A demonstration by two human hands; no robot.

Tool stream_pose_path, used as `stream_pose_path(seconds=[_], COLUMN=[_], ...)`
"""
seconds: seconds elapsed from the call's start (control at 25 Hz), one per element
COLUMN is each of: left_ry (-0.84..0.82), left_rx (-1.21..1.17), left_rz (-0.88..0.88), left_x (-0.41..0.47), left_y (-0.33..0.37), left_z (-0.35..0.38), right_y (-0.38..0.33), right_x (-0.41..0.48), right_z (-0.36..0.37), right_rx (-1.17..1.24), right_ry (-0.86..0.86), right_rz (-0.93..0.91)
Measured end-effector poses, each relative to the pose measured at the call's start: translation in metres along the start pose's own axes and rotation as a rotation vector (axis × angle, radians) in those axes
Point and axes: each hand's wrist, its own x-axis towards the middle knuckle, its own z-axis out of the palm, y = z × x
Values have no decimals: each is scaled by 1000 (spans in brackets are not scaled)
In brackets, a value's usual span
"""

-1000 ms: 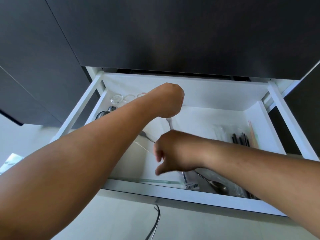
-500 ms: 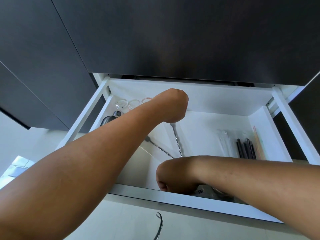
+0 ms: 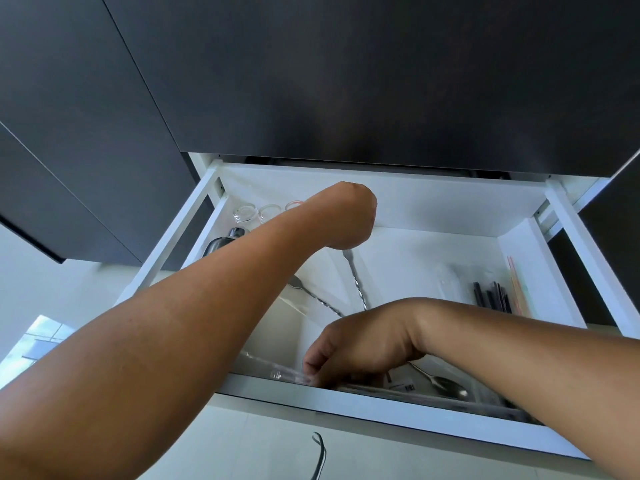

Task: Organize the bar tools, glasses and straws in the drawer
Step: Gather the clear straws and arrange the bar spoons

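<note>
Steel bar spoon stays, apparently gripped, in the left hand; right hand has dropped to the drawer front, pinching a clear packet to sort next.

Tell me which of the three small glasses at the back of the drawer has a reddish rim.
The rightmost glass of the row: its rim looks reddish, while the two glasses left of it have colourless rims.

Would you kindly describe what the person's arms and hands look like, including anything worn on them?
The left forearm and right forearm are bare to the frame's edge, with no sleeve in view. The left hand and right hand wear no gloves, and no watch, bracelet or ring shows on the visible parts.
</note>
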Motion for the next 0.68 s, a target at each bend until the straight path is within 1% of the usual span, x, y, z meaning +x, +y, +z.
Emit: stream_pose_path(seconds=[0.04,0.12,0.24,0.36,0.48,0.52,0.6,0.64,0.68], left_ry=[4,-21,-22,-44,-53,-45,-32,-22,-3], left_rx=[-21,-99,-199,-224,-263,-276,-297,-316,-345], left_rz=[2,-17,-56,-59,-71,-72,-78,-80,-81], left_x=[-3,-4,-8,-6,-6,-6,-7,-8,-8], left_y=[-1,-7,-12,-12,-12,-13,-16,-18,-20], left_z=[-3,-9,-17,-16,-17,-18,-21,-22,-23], right_y=[0,0,-5,-9,-10,-7,-2,3,9], right_x=[-4,-10,-13,-16,-19,-21,-28,-33,-39], right_z=[-2,-5,-4,-7,-11,-13,-19,-24,-32], right_rx=[77,141,82,67,-63,-24,170,252,313], right_ry=[-26,-16,-1,-18,10,9,-64,-90,-82], right_rz=[-22,-54,-53,-14,29,59,109,116,108])
